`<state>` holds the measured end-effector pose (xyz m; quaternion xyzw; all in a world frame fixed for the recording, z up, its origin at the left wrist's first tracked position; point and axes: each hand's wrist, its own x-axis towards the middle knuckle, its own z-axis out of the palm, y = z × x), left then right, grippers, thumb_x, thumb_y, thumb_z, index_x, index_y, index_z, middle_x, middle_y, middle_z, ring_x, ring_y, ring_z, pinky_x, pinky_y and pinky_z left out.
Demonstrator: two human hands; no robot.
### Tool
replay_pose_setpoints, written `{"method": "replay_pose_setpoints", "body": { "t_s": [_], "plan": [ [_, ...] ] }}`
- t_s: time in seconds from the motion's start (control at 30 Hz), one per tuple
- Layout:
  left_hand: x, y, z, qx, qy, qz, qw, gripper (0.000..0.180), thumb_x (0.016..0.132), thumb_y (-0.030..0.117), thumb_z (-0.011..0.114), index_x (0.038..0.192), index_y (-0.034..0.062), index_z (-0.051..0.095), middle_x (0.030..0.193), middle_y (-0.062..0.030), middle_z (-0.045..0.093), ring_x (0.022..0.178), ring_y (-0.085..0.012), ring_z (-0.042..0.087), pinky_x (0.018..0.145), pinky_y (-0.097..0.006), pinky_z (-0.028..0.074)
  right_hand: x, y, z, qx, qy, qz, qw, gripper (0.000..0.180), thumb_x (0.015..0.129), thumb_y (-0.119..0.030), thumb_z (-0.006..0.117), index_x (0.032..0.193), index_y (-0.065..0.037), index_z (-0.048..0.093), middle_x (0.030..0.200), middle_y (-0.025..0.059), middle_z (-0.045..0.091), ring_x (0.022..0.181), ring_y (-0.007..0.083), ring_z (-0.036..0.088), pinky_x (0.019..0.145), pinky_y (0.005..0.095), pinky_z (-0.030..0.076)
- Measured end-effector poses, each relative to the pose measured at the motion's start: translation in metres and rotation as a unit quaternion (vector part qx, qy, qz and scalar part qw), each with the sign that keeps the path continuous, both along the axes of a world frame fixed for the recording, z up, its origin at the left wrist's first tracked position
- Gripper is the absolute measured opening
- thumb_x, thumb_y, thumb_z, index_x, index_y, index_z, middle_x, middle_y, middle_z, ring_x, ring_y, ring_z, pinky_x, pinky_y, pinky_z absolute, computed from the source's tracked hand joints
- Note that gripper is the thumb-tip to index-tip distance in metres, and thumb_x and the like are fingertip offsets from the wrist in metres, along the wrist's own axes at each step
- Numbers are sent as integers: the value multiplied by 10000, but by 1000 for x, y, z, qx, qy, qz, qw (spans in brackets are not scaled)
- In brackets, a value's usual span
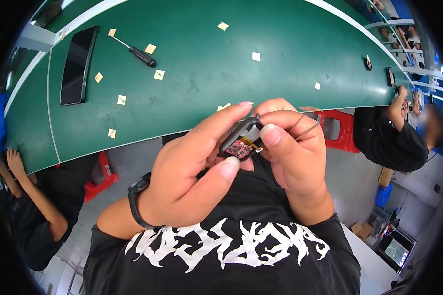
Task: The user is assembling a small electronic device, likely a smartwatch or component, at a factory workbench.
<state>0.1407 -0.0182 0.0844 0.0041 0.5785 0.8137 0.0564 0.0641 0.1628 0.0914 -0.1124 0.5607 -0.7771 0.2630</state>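
Note:
In front of my chest I hold a small opened black electronic device, shaped like a watch body (241, 137). Inside it a red circuit board (238, 149), a battery-like grey part and a gold flex cable (249, 143) show. My left hand (192, 157) is closed round its left side, thumb on the lower edge and fingers behind. My right hand (295, 147) pinches at its upper right edge, thumb and forefinger close together. Something thin and brownish (309, 109) sticks out behind the right fingers; I cannot make out what it is.
On the green table (192, 64) lie a black-handled screwdriver (142, 56), a black phone-like slab (79, 66) and several small pale square stickers (159, 74). People sit at both sides, one near a red stool (340, 130). A small part (368, 63) lies at the far right.

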Motion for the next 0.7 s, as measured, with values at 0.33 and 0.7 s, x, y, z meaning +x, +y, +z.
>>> {"method": "replay_pose_setpoints", "body": {
  "t_s": [0.33,0.7],
  "plan": [
    [-3,-14,3,-123,138,-59,981,611,968,194,480,1483,-106,346,1134,-177,640,781,-137,632,663,-253,510,5,7,-1,-71,-77,32,994,170,956,-79,700,1071,44,725,1077,98,665,944,144,624,820,285,498],
    [-7,-10,2,-265,265,29,927,535,883,-1,572,1396,-106,464,994,-147,667,778,-138,645,723,-263,523,9,4,-3,-51,-35,27,998,173,937,-81,723,1068,32,731,1020,94,675,888,136,620,784,272,495]
  ]
}}
